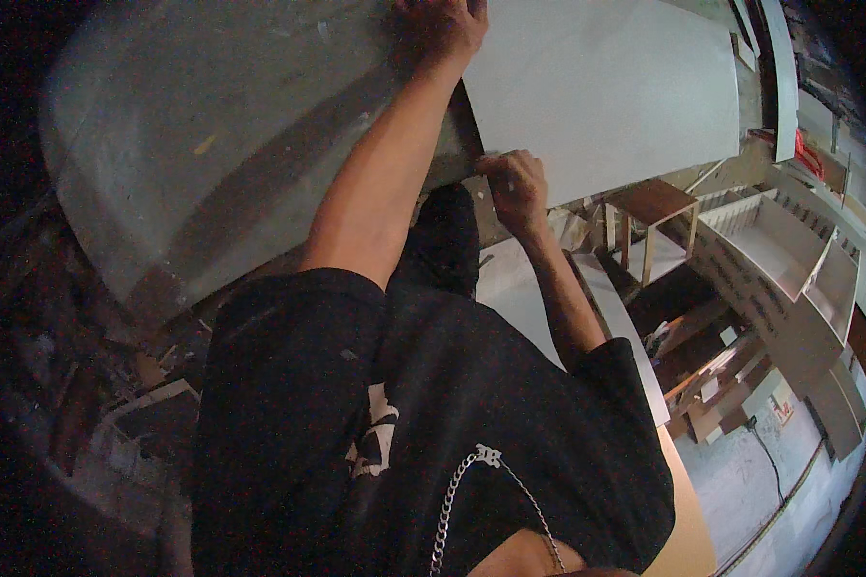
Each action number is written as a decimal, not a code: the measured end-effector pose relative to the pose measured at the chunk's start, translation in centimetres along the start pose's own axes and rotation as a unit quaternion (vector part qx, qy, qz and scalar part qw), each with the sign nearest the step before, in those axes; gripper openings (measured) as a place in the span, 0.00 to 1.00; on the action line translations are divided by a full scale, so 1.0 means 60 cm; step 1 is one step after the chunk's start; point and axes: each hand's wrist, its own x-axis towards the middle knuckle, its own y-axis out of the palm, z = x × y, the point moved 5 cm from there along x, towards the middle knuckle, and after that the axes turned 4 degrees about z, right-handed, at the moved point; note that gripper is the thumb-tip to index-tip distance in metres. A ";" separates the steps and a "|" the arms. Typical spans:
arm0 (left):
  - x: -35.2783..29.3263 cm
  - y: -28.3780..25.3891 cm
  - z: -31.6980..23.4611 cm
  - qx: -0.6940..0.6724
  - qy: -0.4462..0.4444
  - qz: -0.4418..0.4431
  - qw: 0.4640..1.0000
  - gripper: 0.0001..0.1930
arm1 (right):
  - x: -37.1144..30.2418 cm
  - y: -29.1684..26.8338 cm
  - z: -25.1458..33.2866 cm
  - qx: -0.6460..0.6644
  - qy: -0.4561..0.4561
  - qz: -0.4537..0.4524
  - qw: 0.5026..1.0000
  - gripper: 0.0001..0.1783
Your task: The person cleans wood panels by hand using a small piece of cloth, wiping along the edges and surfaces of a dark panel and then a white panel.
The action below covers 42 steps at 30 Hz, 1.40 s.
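A large white panel [611, 91] lies over the grey worktable [212, 125], its dark left edge running between my hands. My left hand [445, 27] is by the panel's far left edge. The top of the picture cuts off its fingers, so their grip does not show. At the near left corner of the same panel, my right hand [517, 188] is closed, its fingers curled against the edge. Both forearms reach away from me, the left one stretched farther.
Right of me stands a small wooden frame [652, 207], beside a pale open box-like cabinet [784, 245]. Another white board [520, 293] is below my right forearm. Red cord [806, 154] lies at the far right. A chair-like frame [154, 404] stands in shadow at left.
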 end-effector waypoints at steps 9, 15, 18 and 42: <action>-0.002 0.003 -0.007 -0.002 0.014 -0.041 0.999 0.10 | 0.128 -0.008 -0.013 0.029 -0.033 -0.026 0.999 0.04; -0.010 -0.008 -0.004 0.009 -0.017 -0.013 1.000 0.11 | 0.027 -0.003 -0.008 0.005 -0.065 0.005 0.998 0.03; -0.005 0.006 -0.001 0.019 0.009 -0.041 0.999 0.11 | 0.096 -0.003 -0.006 -0.003 -0.062 -0.058 0.996 0.05; -0.006 0.001 -0.020 0.033 -0.032 0.003 0.999 0.12 | 0.081 -0.008 0.020 -0.033 -0.064 -0.038 0.997 0.07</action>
